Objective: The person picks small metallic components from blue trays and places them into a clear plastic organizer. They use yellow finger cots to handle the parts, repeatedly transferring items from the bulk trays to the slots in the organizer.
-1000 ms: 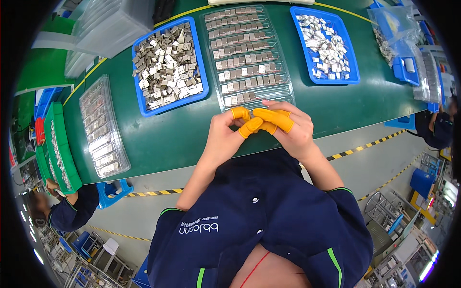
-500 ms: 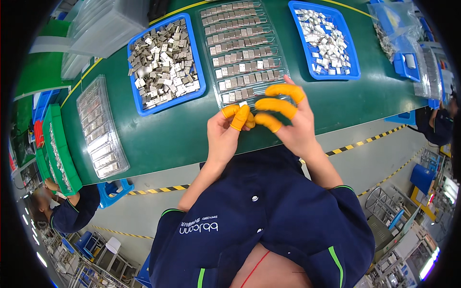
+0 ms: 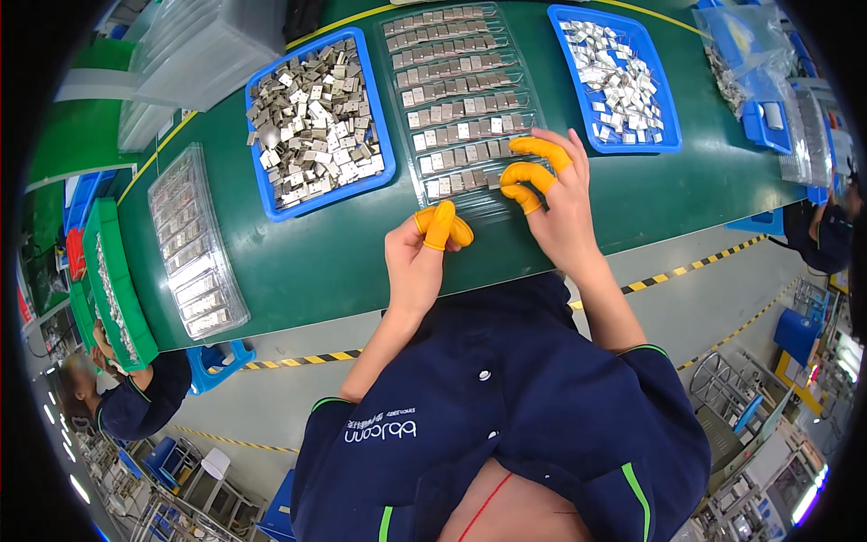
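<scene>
Yellow finger cots cover several fingertips of both hands. My left hand (image 3: 417, 257) hovers over the green table just below the clear tray's near edge, thumb and fingers pressed together; whatever they may hold is hidden. My right hand (image 3: 562, 194) is at the near right corner of the clear plastic tray (image 3: 417, 167), its fingers curled in at the end of the nearest row. Small silvery rectangular metal parts (image 3: 462, 182) fill that row up to the fingertips, which hide what is between them. More rows of such parts, with thin wires at their right ends, lie farther back.
Left of the tray, a blue bin (image 3: 390, 163) holds loose metal parts. Another blue bin (image 3: 673, 126), on the right, contains white wired pieces. A filled clear tray (image 3: 237, 316) lies farther left, beside a green bin (image 3: 135, 334). Clear trays are stacked (image 3: 203, 59) at the back left.
My right hand has moved from beside the left fingers up to the tray's nearest row. My left hand has dropped slightly toward me; the white piece seen at its fingertips no longer shows.
</scene>
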### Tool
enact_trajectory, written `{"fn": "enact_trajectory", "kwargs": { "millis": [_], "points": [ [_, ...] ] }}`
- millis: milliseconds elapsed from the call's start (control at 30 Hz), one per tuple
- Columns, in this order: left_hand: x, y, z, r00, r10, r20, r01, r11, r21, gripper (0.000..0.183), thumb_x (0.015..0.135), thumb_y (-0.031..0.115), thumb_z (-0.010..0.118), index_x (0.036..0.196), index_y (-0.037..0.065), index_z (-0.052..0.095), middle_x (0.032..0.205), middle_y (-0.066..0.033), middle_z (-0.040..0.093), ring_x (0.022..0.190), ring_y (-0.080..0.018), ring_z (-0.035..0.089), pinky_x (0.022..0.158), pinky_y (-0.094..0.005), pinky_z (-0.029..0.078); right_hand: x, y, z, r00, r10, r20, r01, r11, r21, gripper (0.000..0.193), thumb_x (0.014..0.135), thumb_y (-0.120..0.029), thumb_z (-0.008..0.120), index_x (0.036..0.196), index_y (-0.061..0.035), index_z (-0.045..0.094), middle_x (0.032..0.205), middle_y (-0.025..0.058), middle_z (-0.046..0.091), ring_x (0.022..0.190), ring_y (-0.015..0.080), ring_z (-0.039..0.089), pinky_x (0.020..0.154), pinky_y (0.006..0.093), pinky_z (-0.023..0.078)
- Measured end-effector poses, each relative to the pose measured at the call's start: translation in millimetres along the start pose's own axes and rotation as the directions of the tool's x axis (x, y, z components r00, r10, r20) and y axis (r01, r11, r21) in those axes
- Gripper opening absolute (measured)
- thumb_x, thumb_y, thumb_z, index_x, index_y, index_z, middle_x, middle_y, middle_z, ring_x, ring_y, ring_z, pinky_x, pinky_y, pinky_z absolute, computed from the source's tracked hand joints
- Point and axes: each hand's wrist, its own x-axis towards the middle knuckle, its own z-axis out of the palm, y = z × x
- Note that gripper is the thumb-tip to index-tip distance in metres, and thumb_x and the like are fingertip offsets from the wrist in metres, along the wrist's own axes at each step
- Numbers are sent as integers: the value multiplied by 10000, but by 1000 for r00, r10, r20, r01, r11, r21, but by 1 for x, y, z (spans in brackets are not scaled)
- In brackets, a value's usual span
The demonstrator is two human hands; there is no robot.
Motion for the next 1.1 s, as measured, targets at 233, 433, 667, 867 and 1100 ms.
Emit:
{"fn": "enact_trajectory", "kwargs": {
  "millis": [233, 433, 667, 867, 1100],
  "points": [
    [-9, 2, -10, 1000, 24, -8, -23, 989, 143, 266, 915, 150, 523, 756, -42, 616, 722, -75, 623, 631, -96, 543, 591, -213, 420, 0, 13, 6, 1000, -16, 27, 18, 997, -76, 144, 692, -21, 642, 802, -111, 665, 1024, 7, 601, 1158, 227, 452, 1065, 481, 209],
    [-3, 6, -16, 996, 62, -71, -52, 989, 141, 252, 910, 139, 530, 775, -51, 626, 760, -87, 637, 631, -94, 545, 601, -221, 430, -1, 19, 10, 998, -25, 49, 27, 998, -50, 164, 668, -52, 676, 811, -132, 692, 985, -12, 621, 1122, 213, 484, 1059, 473, 224],
    [16, 7, -29, 921, 272, -280, -218, 953, 209, 196, 890, 108, 555, 826, -48, 653, 850, -86, 641, 731, -101, 563, 645, -211, 441, 5, 19, 2, 999, -31, 25, 31, 999, -9, 206, 665, -106, 712, 867, -148, 700, 988, -8, 626, 1103, 214, 496, 1035, 462, 266],
    [49, 38, -51, 882, 362, -301, -11, 655, 755, 195, 739, 72, 691, 923, 13, 673, 913, -117, 600, 688, -166, 562, 638, -284, 455, 13, 53, -19, 986, 49, -157, -61, 996, -71, 172, 706, -60, 697, 877, -69, 683, 987, 55, 630, 1023, 255, 532, 911, 379, 393],
    [69, 40, -71, 904, 408, -128, -18, 334, 942, 243, 672, 99, 729, 883, -11, 676, 897, -184, 605, 810, -319, 543, 744, -402, 443, 20, 84, -52, 963, 183, -200, -209, 970, -122, 163, 735, -56, 678, 898, -42, 686, 1016, 82, 636, 971, 251, 555, 859, 335, 428]
  ]
}}
